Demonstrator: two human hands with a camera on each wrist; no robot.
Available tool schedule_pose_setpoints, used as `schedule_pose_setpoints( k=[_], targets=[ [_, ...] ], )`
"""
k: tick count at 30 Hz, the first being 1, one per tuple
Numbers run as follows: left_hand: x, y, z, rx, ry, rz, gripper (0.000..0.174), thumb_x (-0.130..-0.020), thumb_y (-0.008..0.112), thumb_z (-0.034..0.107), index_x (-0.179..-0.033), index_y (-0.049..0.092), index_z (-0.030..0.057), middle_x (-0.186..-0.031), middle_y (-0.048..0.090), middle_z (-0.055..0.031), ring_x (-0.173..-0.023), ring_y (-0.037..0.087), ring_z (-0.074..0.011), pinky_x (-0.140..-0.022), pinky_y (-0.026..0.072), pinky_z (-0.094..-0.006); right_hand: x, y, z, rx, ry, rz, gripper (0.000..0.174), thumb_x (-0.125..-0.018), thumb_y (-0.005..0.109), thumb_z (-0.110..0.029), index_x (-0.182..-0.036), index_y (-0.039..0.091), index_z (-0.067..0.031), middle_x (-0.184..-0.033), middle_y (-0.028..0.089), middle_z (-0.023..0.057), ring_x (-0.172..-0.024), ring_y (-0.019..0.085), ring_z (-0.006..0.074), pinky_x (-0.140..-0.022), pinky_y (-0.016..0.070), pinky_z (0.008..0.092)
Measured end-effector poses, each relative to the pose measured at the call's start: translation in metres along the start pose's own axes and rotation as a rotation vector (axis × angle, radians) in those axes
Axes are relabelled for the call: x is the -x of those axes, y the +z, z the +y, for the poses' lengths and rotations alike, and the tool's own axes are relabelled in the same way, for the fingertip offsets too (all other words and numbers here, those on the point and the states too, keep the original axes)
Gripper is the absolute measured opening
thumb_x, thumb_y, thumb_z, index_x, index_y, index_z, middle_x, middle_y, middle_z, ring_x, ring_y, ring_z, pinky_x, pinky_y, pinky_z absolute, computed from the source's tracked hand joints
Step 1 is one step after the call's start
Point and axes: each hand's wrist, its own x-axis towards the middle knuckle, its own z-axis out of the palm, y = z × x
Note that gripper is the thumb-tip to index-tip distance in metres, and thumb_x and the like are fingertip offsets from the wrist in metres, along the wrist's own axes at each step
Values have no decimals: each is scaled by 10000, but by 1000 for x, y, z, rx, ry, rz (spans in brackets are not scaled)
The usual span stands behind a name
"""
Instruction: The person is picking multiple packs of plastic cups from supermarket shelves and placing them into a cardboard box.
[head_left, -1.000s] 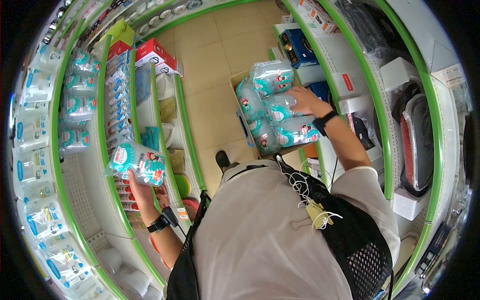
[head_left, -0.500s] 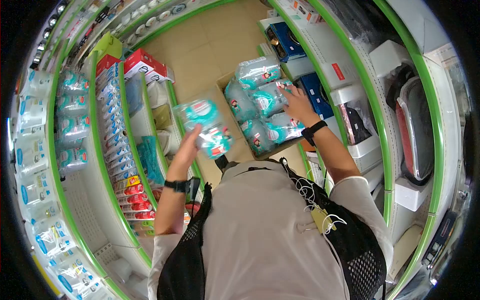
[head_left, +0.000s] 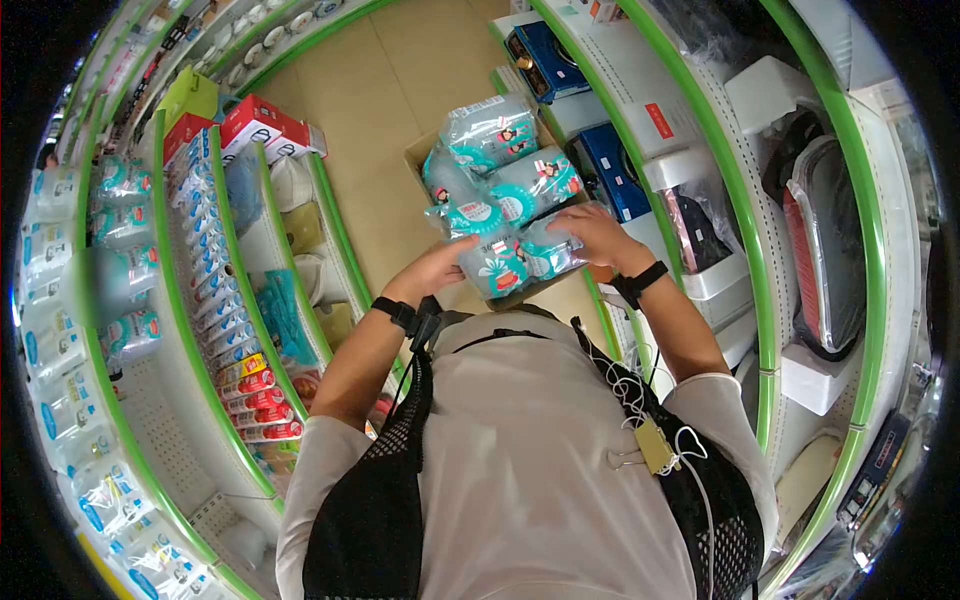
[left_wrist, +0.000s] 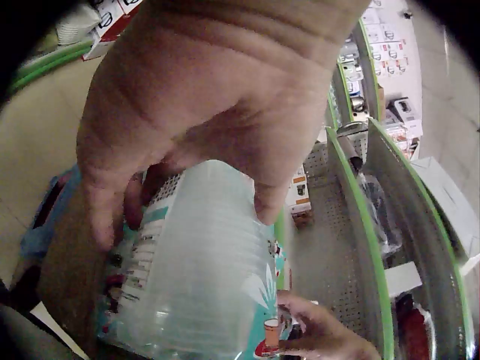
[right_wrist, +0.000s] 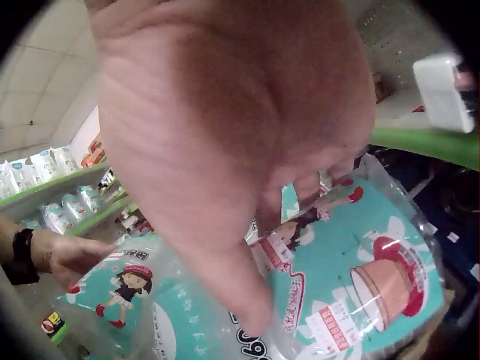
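A cardboard box [head_left: 416, 160] in the aisle holds several clear-wrapped packs with teal print. The left hand [head_left: 436, 272] grips the end of a pack [head_left: 497, 266] at the box's near left corner; in the left wrist view, the left hand's [left_wrist: 202, 112] thumb and fingers curl round this translucent pack [left_wrist: 202, 262]. The right hand [head_left: 598, 236] lies on the neighbouring pack [head_left: 552, 250] at the near right. In the right wrist view the right hand's [right_wrist: 240, 150] thumb and fingers are bent over a teal pack [right_wrist: 360, 277], its fingertips partly hidden.
Green-edged shelves flank the aisle. At the left stand rows of wrapped packs [head_left: 125, 225], red boxes [head_left: 262, 128] and red-wrapped rolls [head_left: 262, 408]. Blue boxes [head_left: 612, 170] and a plastic-wrapped red and black item [head_left: 825, 250] are at the right. Tiled floor [head_left: 350, 90] shows beyond the box.
The left hand has carried its pack from the left shelves rightward to the box. The right hand has moved from the upper right packs down to the near right pack.
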Motion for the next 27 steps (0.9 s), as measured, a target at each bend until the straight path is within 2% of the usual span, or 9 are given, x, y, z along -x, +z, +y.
schedule_pose_setpoints(
  k=[2,6,11,18,20,21,23,26,27],
  targets=[
    [0,-2,-6,-154,-94,78,871,-905,672,591,-1529,369,65,-1478,504,-163,-1337,506,-311,-1148,362,-445,-3,0,0,46,-31,-3,656,-629,778,9,-1223,657,-241,-1257,637,23,-1291,522,297,-1102,369,456],
    [11,-1,-5,-212,-81,43,964,-863,737,575,-1550,298,62,-1476,495,-157,-1331,506,-317,-1130,382,-467,-9,-3,-2,100,-57,-57,623,-662,770,-22,-1235,649,-236,-1276,626,35,-1291,522,319,-1104,365,474],
    [-3,1,-15,-236,120,150,1073,-799,845,467,-1563,176,119,-1494,453,-145,-1339,502,-306,-1038,478,-502,-31,-11,-19,133,132,-23,712,-813,719,-194,-1479,473,-246,-1369,559,109,-1335,491,364,-1098,392,536],
    [3,10,-9,-223,110,144,1111,-774,874,433,-1551,135,143,-1508,427,-136,-1308,530,-310,-1014,502,-509,-58,-3,-20,124,253,-7,805,-844,678,-198,-1570,330,-220,-1431,492,144,-1338,486,394,-1041,446,547],
    [5,17,-9,-225,174,233,1140,-751,899,410,-1515,121,78,-1491,417,-176,-1266,560,-308,-924,562,-505,-60,-2,-24,76,229,30,849,-840,698,-234,-1585,292,-230,-1439,494,148,-1340,484,396,-1074,405,588],
    [-10,9,-20,-225,175,232,1140,-751,899,410,-1515,121,78,-1491,417,-176,-1266,560,-308,-924,562,-505,-56,-3,-25,78,230,31,849,-840,698,-234,-1585,292,-230,-1439,494,148,-1340,484,396,-1074,405,588],
    [-60,-18,-49,-367,341,475,1149,-713,935,361,-1450,131,1,-1452,413,-232,-1224,581,-321,-793,618,-480,-41,-13,-42,138,232,-44,854,-802,756,-263,-1556,354,-252,-1450,504,121,-1360,471,368,-1128,321,621],
    [-77,-25,-45,-417,253,543,1118,-697,949,315,-1390,147,-40,-1399,435,-264,-1151,616,-337,-701,638,-457,-19,-10,-38,286,146,-200,811,-755,806,-274,-1487,456,-263,-1459,517,73,-1383,455,334,-1164,244,629],
    [-82,-27,-46,-414,254,543,1118,-697,949,315,-1390,147,-40,-1399,435,-264,-1151,616,-337,-701,638,-457,-15,8,-18,286,116,-167,720,-720,834,-267,-1382,551,-254,-1406,557,32,-1370,460,302,-1173,233,608]
  ],
)
